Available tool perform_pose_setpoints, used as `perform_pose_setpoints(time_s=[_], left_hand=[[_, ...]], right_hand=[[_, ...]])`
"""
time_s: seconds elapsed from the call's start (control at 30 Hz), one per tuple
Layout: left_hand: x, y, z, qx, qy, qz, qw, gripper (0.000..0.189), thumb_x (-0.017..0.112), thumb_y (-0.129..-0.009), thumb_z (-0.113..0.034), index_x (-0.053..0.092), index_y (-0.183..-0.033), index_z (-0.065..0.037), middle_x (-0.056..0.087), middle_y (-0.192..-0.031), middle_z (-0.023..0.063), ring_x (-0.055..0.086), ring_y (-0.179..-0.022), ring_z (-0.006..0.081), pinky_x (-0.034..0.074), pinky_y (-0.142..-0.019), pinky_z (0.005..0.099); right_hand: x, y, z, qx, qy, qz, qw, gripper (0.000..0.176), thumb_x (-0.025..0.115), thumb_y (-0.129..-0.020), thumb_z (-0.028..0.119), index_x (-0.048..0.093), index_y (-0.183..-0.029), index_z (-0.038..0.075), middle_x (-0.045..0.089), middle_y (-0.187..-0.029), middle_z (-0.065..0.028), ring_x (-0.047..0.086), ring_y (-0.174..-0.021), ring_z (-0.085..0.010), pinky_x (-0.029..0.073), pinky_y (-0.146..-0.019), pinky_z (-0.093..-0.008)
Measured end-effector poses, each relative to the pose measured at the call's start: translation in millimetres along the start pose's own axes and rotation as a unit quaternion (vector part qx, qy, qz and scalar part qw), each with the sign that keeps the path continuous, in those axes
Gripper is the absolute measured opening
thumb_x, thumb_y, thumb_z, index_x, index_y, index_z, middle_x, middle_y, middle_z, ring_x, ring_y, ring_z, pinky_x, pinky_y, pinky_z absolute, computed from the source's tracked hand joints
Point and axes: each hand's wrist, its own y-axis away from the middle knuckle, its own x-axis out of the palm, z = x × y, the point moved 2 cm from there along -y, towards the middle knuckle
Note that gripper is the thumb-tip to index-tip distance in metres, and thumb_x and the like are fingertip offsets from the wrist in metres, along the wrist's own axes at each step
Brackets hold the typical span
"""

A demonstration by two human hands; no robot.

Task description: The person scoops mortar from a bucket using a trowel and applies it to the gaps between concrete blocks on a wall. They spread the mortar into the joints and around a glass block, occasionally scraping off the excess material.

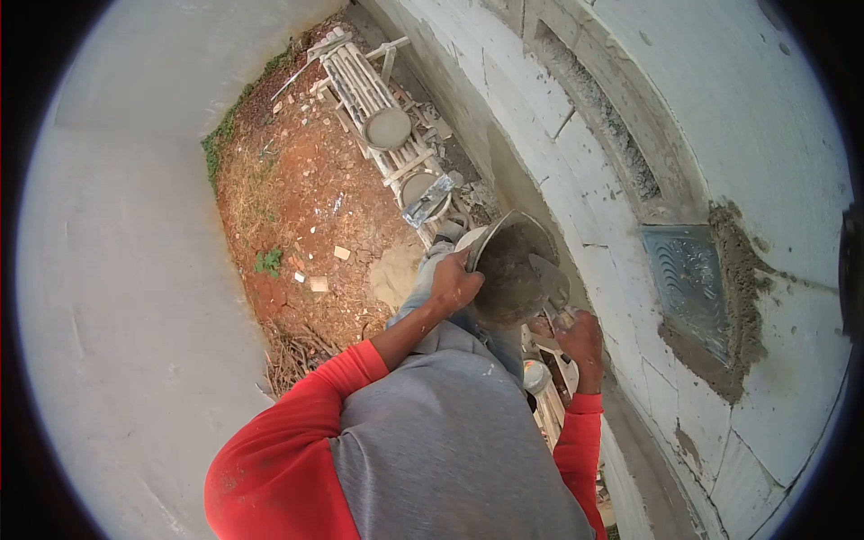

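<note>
My left hand (456,286) grips the rim of a round bucket (502,292) with grey mortar inside, tilted in front of my body. My right hand (580,346) is closed around the handle of a pointed trowel (550,281), whose blade is inside the bucket. To the right, a patterned glass block (688,283) is set in the pale block wall (576,171). Rough wet mortar (742,310) lies along its right and lower edges.
Below runs a scaffold of wooden poles (351,76) carrying a mortar basin (389,129). A second basin (416,187) has a flat metal-bladed tool (429,200) across it. Red soil (315,198) with rubble lies beneath. A smooth grey wall (135,297) rises on the left.
</note>
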Motion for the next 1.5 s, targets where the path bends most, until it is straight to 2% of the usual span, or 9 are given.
perform_pose_setpoints(time_s=[0.57,0.73,0.9,1.0,1.07,1.2,1.3,1.43,1.5], left_hand=[[-124.1,-148.2,-54.1,0.108,-0.005,0.031,0.994,0.074,0.068,-0.078,-0.014,0.064,-0.15,0.004,0.076,-0.107,0.035,0.079,-0.096,0.0418,0.059,-0.094,0.0441],[-184.0,-181.1,-89.1,0.088,0.076,0.078,0.99,0.072,0.068,-0.081,-0.012,0.064,-0.151,0.003,0.08,-0.114,0.0281,0.08,-0.098,0.0305,0.058,-0.095,0.0379],[-216.6,-201.3,-83.1,0.043,0.143,0.057,0.987,0.07,0.068,-0.083,-0.009,0.064,-0.152,0.0,0.082,-0.118,0.0233,0.078,-0.103,0.0233,0.058,-0.096,0.0357],[-212.6,-215.4,-61.0,0.1,0.116,-0.012,0.988,0.062,0.064,-0.085,-0.004,0.068,-0.146,0.003,0.076,-0.094,0.0045,0.065,-0.078,0.0107,0.055,-0.071,0.0296],[-223.1,-212.8,-70.2,0.059,0.096,0.005,0.994,0.062,0.064,-0.085,-0.003,0.068,-0.147,0.003,0.077,-0.1,0.0055,0.066,-0.082,0.011,0.055,-0.073,0.0289],[-227.1,-217.3,-69.1,0.073,0.167,-0.001,0.983,0.063,0.064,-0.086,-0.001,0.067,-0.148,0.002,0.077,-0.104,0.0061,0.066,-0.085,0.0111,0.055,-0.076,0.0279],[-232.3,-220.8,-59.8,0.051,0.183,0.0,0.982,0.062,0.063,-0.086,0.0,0.068,-0.147,0.002,0.076,-0.1,0.0033,0.064,-0.08,0.01,0.053,-0.072,0.0284],[-245.5,-221.6,-65.9,0.044,0.172,-0.039,0.983,0.061,0.063,-0.086,0.0,0.068,-0.147,0.002,0.073,-0.095,0.0015,0.061,-0.076,0.0083,0.051,-0.069,0.0281],[-242.9,-221.9,-67.7,0.048,0.165,-0.047,0.984,0.061,0.063,-0.086,0.0,0.068,-0.147,0.001,0.072,-0.094,0.0014,0.06,-0.076,0.0074,0.05,-0.069,0.0275]], right_hand=[[-32.6,-103.6,175.5,0.016,0.078,-0.107,0.991,0.037,0.08,-0.09,0.036,0.077,-0.1,0.0,0.075,-0.097,-0.0295,0.074,-0.1,-0.0484,0.058,-0.092,-0.0563],[23.0,-179.6,259.0,-0.127,-0.025,-0.17,0.977,0.036,0.076,-0.092,0.035,0.077,-0.105,0.001,0.077,-0.103,-0.0275,0.074,-0.103,-0.047,0.057,-0.094,-0.0573],[-44.9,-164.7,331.9,-0.129,0.063,-0.074,0.987,0.033,0.071,-0.095,0.03,0.077,-0.111,0.002,0.079,-0.102,-0.0248,0.074,-0.105,-0.0446,0.056,-0.096,-0.0556],[-72.0,-181.6,322.3,-0.104,0.107,-0.074,0.986,0.034,0.075,-0.092,0.033,0.078,-0.101,0.0,0.078,-0.097,-0.0255,0.075,-0.097,-0.044,0.057,-0.087,-0.0544],[-76.5,-204.6,321.3,-0.062,0.11,-0.049,0.991,0.033,0.076,-0.091,0.03,0.078,-0.102,-0.001,0.079,-0.101,-0.0257,0.075,-0.102,-0.0446,0.058,-0.09,-0.053],[-3.5,-245.8,340.5,-0.112,-0.2,0.116,0.966,0.044,0.079,-0.09,0.033,0.079,-0.109,-0.007,0.079,-0.106,-0.0291,0.076,-0.102,-0.0464,0.059,-0.091,-0.0507],[-6.3,-232.2,360.0,-0.131,-0.226,0.091,0.961,0.046,0.078,-0.093,0.034,0.08,-0.117,-0.005,0.079,-0.111,-0.0302,0.077,-0.102,-0.0446,0.059,-0.092,-0.0495],[-33.3,-210.1,360.5,-0.165,0.008,-0.102,0.981,0.045,0.072,-0.099,0.036,0.079,-0.124,-0.001,0.08,-0.111,-0.0256,0.077,-0.1,-0.0436,0.059,-0.093,-0.0499],[-42.3,-213.5,355.6,-0.183,0.115,-0.056,0.975,0.042,0.072,-0.098,0.036,0.079,-0.12,0.0,0.08,-0.107,-0.0245,0.076,-0.097,-0.0437,0.058,-0.091,-0.0513]])
